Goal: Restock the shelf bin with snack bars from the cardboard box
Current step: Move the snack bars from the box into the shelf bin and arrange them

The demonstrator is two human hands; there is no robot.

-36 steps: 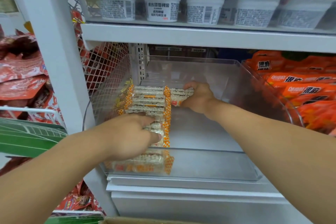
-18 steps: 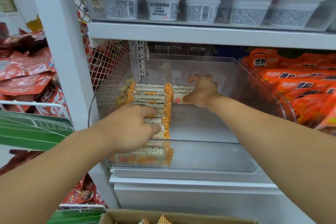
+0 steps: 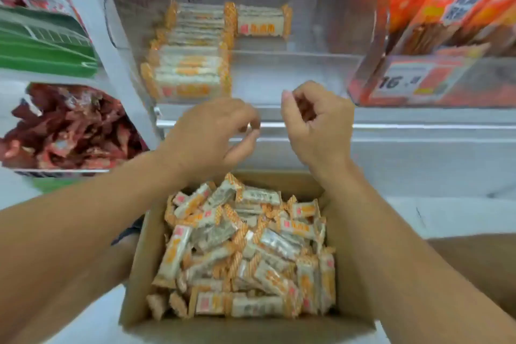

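Clear plastic bin (image 3: 307, 72) on the shelf holds a row of snack bars (image 3: 192, 53) along its left wall, its right side bare. Below, the cardboard box (image 3: 139, 274) brims with loose bars (image 3: 248, 254). Above its far edge, the left hand (image 3: 212, 134) and right hand (image 3: 315, 126) hover, fingers loosely curled, holding nothing.

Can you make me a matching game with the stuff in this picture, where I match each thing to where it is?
Things:
1. cardboard box
2. clear bin
3. orange packets
4. green sign

Places:
A. far left
B. top right
C. bottom middle, full of loose snack bars
D. on the shelf, tidy bars along its left side

Pairs: 1-C, 2-D, 3-B, 4-A
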